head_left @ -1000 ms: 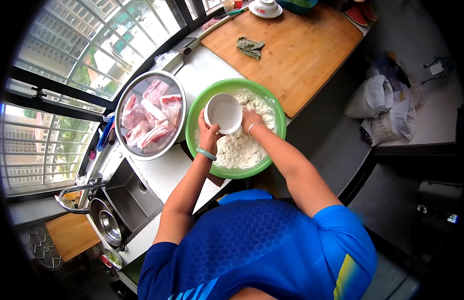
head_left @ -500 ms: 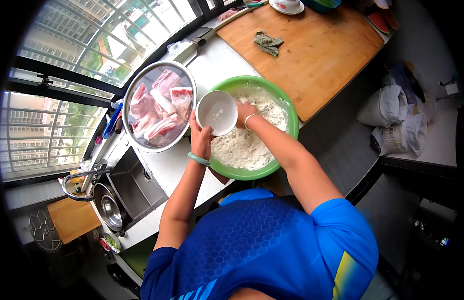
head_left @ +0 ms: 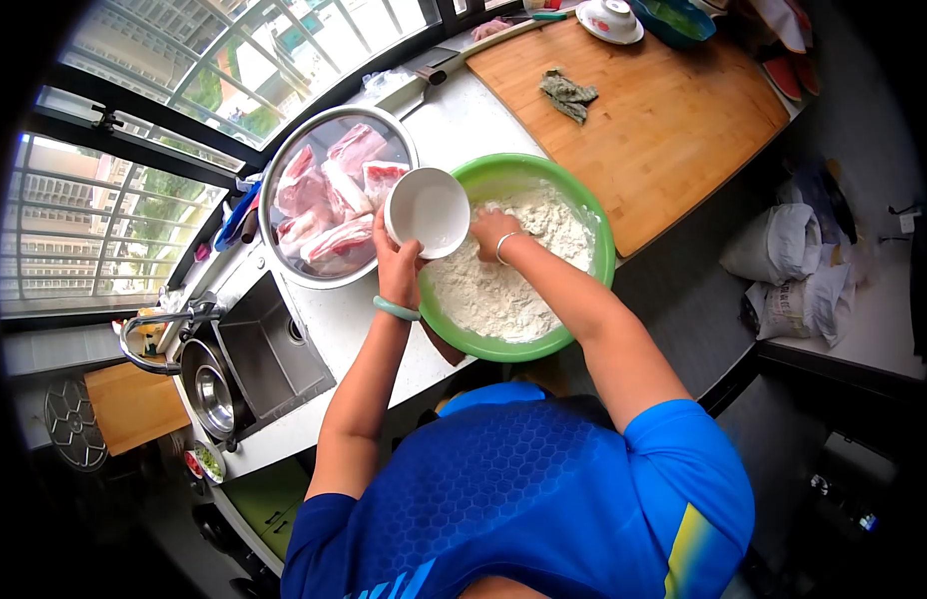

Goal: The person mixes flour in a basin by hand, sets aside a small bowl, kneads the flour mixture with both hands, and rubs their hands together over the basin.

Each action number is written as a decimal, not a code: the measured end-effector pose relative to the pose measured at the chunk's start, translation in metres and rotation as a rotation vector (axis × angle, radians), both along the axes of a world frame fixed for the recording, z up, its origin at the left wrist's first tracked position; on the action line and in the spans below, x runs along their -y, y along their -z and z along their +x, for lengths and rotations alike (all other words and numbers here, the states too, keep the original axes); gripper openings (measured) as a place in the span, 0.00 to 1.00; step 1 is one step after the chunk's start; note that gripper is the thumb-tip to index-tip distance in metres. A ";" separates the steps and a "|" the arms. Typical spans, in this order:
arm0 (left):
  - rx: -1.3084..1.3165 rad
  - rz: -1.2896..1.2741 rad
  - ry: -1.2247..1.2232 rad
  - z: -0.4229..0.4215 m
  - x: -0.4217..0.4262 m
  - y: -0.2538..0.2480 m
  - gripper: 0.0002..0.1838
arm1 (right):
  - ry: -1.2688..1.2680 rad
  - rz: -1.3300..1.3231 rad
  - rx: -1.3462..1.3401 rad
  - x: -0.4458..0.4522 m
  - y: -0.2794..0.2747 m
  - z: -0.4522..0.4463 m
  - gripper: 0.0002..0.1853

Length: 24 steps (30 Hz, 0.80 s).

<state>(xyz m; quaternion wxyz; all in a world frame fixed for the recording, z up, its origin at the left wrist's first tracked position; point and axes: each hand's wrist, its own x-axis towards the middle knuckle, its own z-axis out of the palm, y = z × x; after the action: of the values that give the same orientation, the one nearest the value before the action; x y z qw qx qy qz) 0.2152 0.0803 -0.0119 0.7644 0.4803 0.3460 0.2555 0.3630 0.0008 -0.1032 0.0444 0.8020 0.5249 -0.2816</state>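
My left hand (head_left: 399,262) holds a small white bowl (head_left: 446,238) by its rim, thumb toward me. The bowl is tilted, with its mouth toward me, over the left rim of a large green basin (head_left: 604,258). Pale, crumbly flour (head_left: 503,299) covers the bottom of the basin. My right hand (head_left: 495,236) is down in the flour with its fingers curled into it; the fingertips are hidden. Left of the basin, a wide round metal tray (head_left: 274,240) holds several pieces of raw, fatty meat (head_left: 336,238).
A wooden board (head_left: 653,130) bears a crumpled cloth (head_left: 568,96) and a stack of white dishes (head_left: 610,20). The sink (head_left: 284,349) and its faucet (head_left: 149,344) lie at left. A cleaver (head_left: 409,97) rests near the window. White sacks (head_left: 778,245) stand at right.
The white bowl has tipped more, and its inside looks empty now where there was liquid-like shine. My right hand has shifted slightly in the flour. The whole view has turned a little.
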 end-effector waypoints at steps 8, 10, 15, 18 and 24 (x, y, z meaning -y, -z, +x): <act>0.013 0.006 -0.021 -0.031 0.001 -0.002 0.40 | -0.447 0.120 -0.170 0.028 0.009 -0.082 0.22; 0.020 -0.001 -0.030 -0.036 0.003 -0.004 0.40 | -0.336 -0.024 -0.113 0.006 0.006 -0.054 0.20; -0.020 0.013 -0.032 -0.045 0.007 0.002 0.40 | -0.109 -0.049 0.128 0.007 -0.010 0.037 0.22; -0.040 0.039 -0.032 -0.039 0.004 0.004 0.40 | 0.089 0.028 0.057 0.005 -0.012 0.049 0.24; 0.033 0.025 -0.089 -0.037 -0.005 0.001 0.41 | -0.225 -0.068 -0.096 -0.006 -0.011 -0.054 0.24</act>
<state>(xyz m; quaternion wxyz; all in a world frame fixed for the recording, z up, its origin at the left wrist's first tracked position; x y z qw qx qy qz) 0.1787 0.0849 -0.0126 0.7518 0.4698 0.3512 0.3013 0.3094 0.0065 -0.0921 0.0777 0.7218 0.6031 -0.3306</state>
